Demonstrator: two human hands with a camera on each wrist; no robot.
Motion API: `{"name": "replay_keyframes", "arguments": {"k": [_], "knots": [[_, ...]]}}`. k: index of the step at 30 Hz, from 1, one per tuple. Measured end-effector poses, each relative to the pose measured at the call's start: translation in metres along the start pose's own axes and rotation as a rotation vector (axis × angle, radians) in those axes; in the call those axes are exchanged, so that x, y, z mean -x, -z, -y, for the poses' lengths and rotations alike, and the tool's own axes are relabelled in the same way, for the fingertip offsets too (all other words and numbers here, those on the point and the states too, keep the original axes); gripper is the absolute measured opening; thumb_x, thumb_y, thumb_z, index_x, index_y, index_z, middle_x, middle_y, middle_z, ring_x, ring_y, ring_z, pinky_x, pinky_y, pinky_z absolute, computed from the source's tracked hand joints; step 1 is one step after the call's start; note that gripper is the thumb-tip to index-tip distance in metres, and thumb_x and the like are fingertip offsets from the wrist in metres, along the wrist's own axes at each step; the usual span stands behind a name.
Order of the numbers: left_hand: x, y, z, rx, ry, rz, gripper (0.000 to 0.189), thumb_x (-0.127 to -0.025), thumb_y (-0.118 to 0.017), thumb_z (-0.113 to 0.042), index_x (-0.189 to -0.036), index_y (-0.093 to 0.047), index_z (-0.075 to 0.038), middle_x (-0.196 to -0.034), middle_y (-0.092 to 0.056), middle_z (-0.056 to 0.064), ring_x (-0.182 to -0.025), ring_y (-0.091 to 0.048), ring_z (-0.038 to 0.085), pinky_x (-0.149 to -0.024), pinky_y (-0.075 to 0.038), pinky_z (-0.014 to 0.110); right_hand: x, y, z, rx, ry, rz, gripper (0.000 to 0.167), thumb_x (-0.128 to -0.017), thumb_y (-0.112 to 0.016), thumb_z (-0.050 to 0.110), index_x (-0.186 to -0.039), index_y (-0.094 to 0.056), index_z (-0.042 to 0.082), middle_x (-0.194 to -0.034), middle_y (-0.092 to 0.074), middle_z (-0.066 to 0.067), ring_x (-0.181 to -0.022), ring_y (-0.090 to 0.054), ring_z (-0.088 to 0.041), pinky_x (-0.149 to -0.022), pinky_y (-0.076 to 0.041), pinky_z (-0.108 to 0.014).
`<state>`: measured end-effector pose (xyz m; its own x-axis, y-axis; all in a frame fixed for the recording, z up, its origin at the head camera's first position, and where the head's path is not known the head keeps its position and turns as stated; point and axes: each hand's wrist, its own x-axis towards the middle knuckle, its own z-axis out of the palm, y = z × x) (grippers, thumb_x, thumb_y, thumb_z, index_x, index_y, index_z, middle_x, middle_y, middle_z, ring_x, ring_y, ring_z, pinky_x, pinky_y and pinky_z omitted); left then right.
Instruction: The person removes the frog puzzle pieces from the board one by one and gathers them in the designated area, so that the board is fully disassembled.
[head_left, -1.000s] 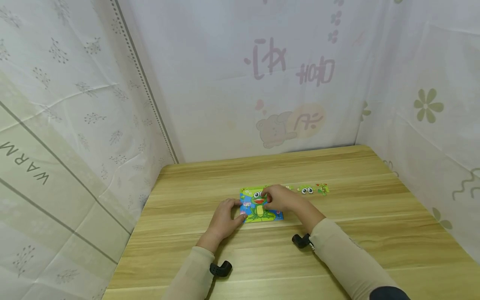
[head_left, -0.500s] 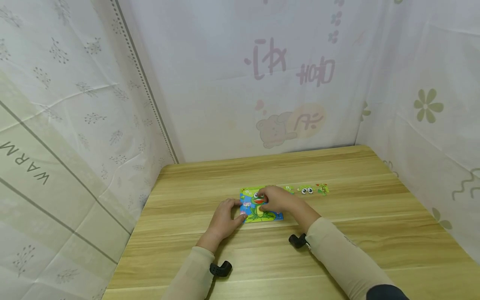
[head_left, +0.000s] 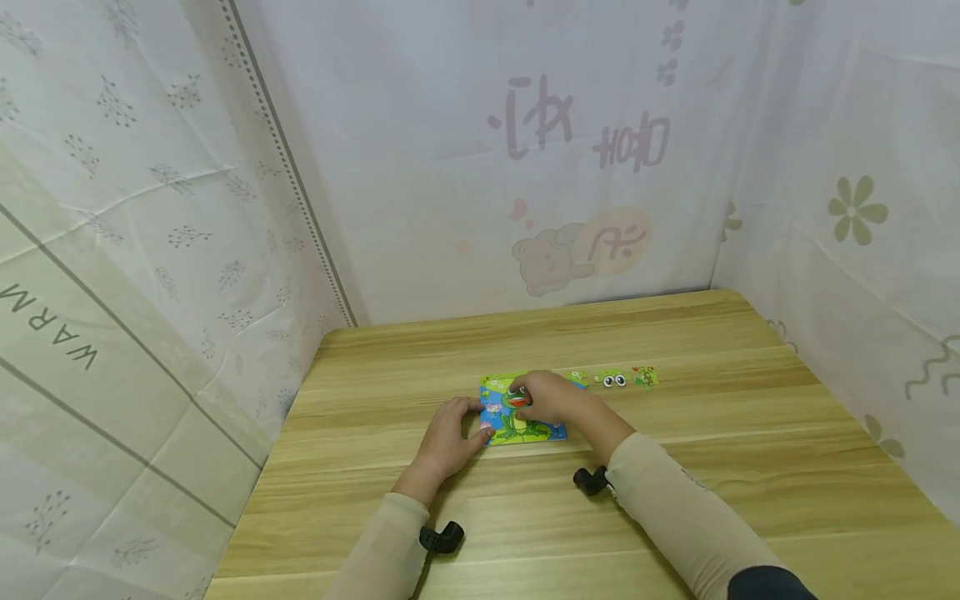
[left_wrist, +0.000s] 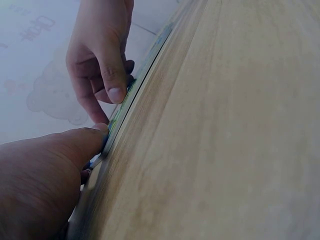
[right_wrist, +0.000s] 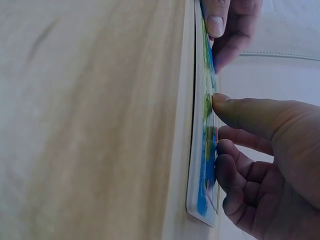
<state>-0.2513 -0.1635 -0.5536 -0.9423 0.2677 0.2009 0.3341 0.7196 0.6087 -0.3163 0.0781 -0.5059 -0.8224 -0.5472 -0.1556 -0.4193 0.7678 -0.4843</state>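
Note:
In the head view a blue and green frog jigsaw puzzle (head_left: 495,392) lies flat on the table. My left hand (head_left: 447,439) grips its left edge, thumb at the near corner and forefinger farther up. Over the frog's face, my right hand (head_left: 553,398) bends thumb and fingers down to the puzzle, hiding its upper right part. In the right wrist view the right hand (right_wrist: 280,145) has its thumb and curled fingers right at the picture's surface; I cannot tell whether they pinch a piece. The left wrist view shows the left thumb (left_wrist: 82,142) at the board's edge.
To the right of the puzzle lie loose pieces in a row: a green one (head_left: 578,377), one with two big eyes (head_left: 614,380) and a red and green one (head_left: 645,377). The wooden tabletop (head_left: 675,500) ends at hanging printed cloths (head_left: 435,208).
My right hand has slid a little to the left over the puzzle, covering more of the frog's eyes and baring the puzzle's right edge. The left hand has stayed in place.

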Motion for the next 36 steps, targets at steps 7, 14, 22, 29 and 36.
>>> {"name": "replay_keyframes", "arguments": {"k": [7, 14, 22, 29, 36], "knots": [[0.000, 0.000, 0.000, 0.001, 0.002, 0.001, 0.048, -0.097, -0.079, -0.031, -0.137, -0.063, -0.010, -0.136, -0.063, 0.002, -0.139, -0.050, 0.028, -0.121, -0.037, 0.046, -0.001, -0.002, -0.002, -0.015, 0.014, -0.005, 0.048, -0.094, -0.082, 0.031, -0.138, -0.067, 0.015, -0.084, -0.061, 0.002, -0.066, -0.053, -0.012, -0.061, -0.047, -0.029], [-0.001, -0.001, 0.001, -0.003, 0.002, 0.002, 0.048, -0.097, -0.078, -0.032, -0.138, -0.063, -0.012, -0.137, -0.063, 0.000, -0.138, -0.050, 0.027, -0.121, -0.037, 0.045, 0.001, -0.001, -0.002, -0.054, -0.001, -0.030, 0.047, -0.092, -0.084, 0.030, -0.133, -0.068, 0.012, -0.088, -0.061, 0.002, -0.072, -0.056, -0.014, -0.068, -0.051, -0.033], [-0.001, -0.001, 0.000, -0.001, 0.006, 0.000, 0.048, -0.097, -0.079, -0.032, -0.138, -0.063, -0.012, -0.136, -0.063, 0.000, -0.138, -0.050, 0.026, -0.121, -0.037, 0.045, 0.005, 0.002, 0.001, -0.068, -0.082, -0.099, 0.048, -0.085, -0.091, 0.031, -0.120, -0.071, 0.005, -0.091, -0.065, 0.002, -0.069, -0.062, -0.012, -0.075, -0.057, -0.033], [-0.001, 0.000, 0.000, 0.005, 0.011, -0.001, 0.048, -0.097, -0.079, -0.032, -0.137, -0.064, -0.012, -0.136, -0.063, 0.001, -0.138, -0.050, 0.027, -0.121, -0.037, 0.045, 0.008, 0.004, 0.005, -0.063, -0.111, -0.108, 0.052, -0.084, -0.091, 0.026, -0.124, -0.071, -0.001, -0.091, -0.066, 0.000, -0.071, -0.063, -0.014, -0.083, -0.058, -0.037], [-0.001, 0.000, 0.001, 0.002, 0.009, -0.002, 0.048, -0.097, -0.079, -0.032, -0.137, -0.064, -0.011, -0.136, -0.063, 0.002, -0.138, -0.050, 0.027, -0.121, -0.037, 0.046, 0.006, 0.003, 0.000, -0.085, -0.102, -0.104, 0.039, -0.085, -0.090, 0.022, -0.116, -0.073, 0.005, -0.090, -0.063, 0.001, -0.082, -0.060, -0.016, -0.079, -0.056, -0.035]]}}
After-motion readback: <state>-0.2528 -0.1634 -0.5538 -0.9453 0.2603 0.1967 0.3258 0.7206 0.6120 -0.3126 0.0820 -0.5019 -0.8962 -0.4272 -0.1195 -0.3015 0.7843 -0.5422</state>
